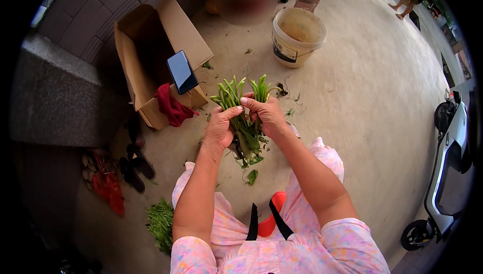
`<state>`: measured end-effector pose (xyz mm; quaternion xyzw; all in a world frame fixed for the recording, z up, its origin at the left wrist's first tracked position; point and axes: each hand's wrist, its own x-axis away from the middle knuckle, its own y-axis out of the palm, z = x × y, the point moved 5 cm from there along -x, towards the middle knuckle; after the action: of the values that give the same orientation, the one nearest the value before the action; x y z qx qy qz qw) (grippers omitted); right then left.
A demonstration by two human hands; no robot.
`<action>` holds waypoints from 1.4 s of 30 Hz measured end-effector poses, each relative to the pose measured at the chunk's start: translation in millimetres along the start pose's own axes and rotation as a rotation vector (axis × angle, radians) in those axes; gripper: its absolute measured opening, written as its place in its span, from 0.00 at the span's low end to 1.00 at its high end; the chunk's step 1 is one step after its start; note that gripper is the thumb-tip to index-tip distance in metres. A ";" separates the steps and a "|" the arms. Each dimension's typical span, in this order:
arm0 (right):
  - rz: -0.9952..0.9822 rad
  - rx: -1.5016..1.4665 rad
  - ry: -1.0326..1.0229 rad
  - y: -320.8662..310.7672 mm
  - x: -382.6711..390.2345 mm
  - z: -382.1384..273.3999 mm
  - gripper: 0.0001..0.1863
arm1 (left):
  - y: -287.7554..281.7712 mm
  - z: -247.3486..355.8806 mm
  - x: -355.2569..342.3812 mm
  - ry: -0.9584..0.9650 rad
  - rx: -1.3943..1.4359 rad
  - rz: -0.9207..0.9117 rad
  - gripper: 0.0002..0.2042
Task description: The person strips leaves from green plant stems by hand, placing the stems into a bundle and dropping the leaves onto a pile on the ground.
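Observation:
Both my hands meet in front of me above the concrete floor, each closed round green stalks. My left hand (222,125) grips a bunch of leafy green stems (227,93), cut ends pointing away from me. A smaller part of the greens (260,89) is in my right hand (270,115), whose thumb and fingers touch the left thumb. Dark leaves (247,142) hang below the hands toward me. A loose leaf (252,177) lies on the floor between my knees. The palms and most fingers are hidden behind the greens.
An open cardboard box (130,63) stands at left, a phone (182,71) and dark red cloth (173,105) on its edge. A pale bucket (299,36) stands ahead. Lower left are a pile of greens (161,223), sandals (135,168) and a red bag (107,188); a scooter (448,173) is at right.

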<state>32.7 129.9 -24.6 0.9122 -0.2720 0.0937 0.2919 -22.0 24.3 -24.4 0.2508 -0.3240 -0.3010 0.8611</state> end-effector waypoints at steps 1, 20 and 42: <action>-0.009 0.001 -0.003 3.3 1.0 -0.2 0.08 | 7.4 0.2 1.7 -0.006 0.013 -0.008 0.06; 0.253 -0.284 -0.084 -11.0 -8.7 5.1 0.08 | -13.1 15.0 -6.2 0.190 0.152 0.133 0.04; 0.432 -0.497 -0.206 -75.3 -8.8 -46.7 0.08 | -43.5 73.7 2.9 0.396 0.450 0.005 0.05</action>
<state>66.3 212.4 -25.8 0.7392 -0.5012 -0.0084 0.4497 -88.0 -25.2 -1.6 0.4882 -0.2090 -0.1650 0.8311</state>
